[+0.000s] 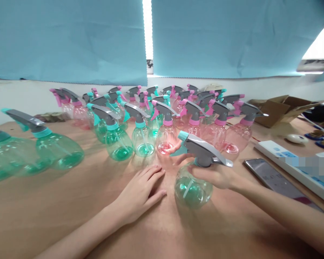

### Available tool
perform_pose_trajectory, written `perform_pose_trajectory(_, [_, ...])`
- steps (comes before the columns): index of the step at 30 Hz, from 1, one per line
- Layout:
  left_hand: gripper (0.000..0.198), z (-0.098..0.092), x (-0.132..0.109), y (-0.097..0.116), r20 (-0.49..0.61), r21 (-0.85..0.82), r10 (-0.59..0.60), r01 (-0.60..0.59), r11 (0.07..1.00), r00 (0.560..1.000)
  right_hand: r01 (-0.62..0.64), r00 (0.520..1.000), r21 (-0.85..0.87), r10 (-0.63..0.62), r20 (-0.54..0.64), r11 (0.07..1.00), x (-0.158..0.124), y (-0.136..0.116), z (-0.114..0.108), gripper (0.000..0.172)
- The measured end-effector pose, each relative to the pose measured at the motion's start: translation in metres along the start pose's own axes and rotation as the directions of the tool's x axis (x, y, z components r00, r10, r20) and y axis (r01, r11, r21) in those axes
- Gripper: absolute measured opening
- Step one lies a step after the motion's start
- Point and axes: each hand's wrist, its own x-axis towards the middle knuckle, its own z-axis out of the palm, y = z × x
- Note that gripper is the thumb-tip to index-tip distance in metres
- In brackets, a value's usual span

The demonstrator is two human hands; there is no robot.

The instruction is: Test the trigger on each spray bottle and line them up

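Note:
My right hand (pixel 214 175) grips a green spray bottle (pixel 193 192) round its neck, just under the grey trigger head with its turquoise nozzle. The bottle is close to upright over the table; whether its base touches the wood I cannot tell. To the left of it, my left hand (pixel 143 190) lies flat on the table (pixel 156 230), fingers stretched out and holding nothing. Beyond both hands stand a green spray bottle (pixel 118 145), another green spray bottle (pixel 143 140) and a pink spray bottle (pixel 167 138), in front of several more.
More green spray bottles (pixel 58 151) stand at the left. On the right lie a phone (pixel 270 180), a white power strip (pixel 275 151) and a white computer mouse (pixel 296 139). An open cardboard box (pixel 275 111) sits behind them. Blue cloth (pixel 232 39) hangs along the back.

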Motion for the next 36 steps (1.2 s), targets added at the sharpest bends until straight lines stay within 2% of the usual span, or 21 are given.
perform_pose_trajectory(4, [0.045, 0.0002, 0.0010, 0.0004, -0.004, -0.002, 0.003, -0.003, 1.000, 1.000, -0.019, 1.000, 0.057, 0.019, 0.008, 0.998, -0.0013, 0.0047, 0.0010, 0.049])
perform_pose_trajectory(12, [0.044, 0.0011, 0.0010, 0.0002, -0.020, -0.005, 0.010, -0.010, 1.000, 1.000, 0.026, 0.999, 0.051, -0.027, 0.025, 0.998, 0.0002, 0.0103, 0.0022, 0.055])
perform_pose_trajectory(20, [0.043, 0.0009, 0.0003, 0.0010, -0.019, -0.012, -0.001, 0.001, 1.000, 1.000, -0.013, 1.000, 0.028, 0.013, -0.011, 1.000, 0.0026, 0.0081, 0.0019, 0.050])
perform_pose_trajectory(23, [0.043, -0.0002, 0.0007, 0.0015, -0.016, -0.023, -0.002, 0.002, 1.000, 1.000, 0.003, 1.000, 0.029, -0.003, -0.011, 1.000, 0.0017, 0.0085, 0.0020, 0.050])
perform_pose_trajectory(33, [0.043, -0.0011, 0.0009, 0.0028, -0.016, -0.031, -0.005, 0.005, 0.999, 1.000, 0.050, 0.999, 0.049, -0.050, 0.002, 0.998, 0.0011, 0.0087, 0.0027, 0.034])
perform_pose_trajectory(36, [0.044, -0.0015, 0.0012, 0.0028, -0.008, -0.025, -0.006, 0.006, 1.000, 1.000, 0.033, 0.999, 0.039, -0.033, 0.002, 0.999, 0.0009, 0.0076, 0.0025, 0.037])
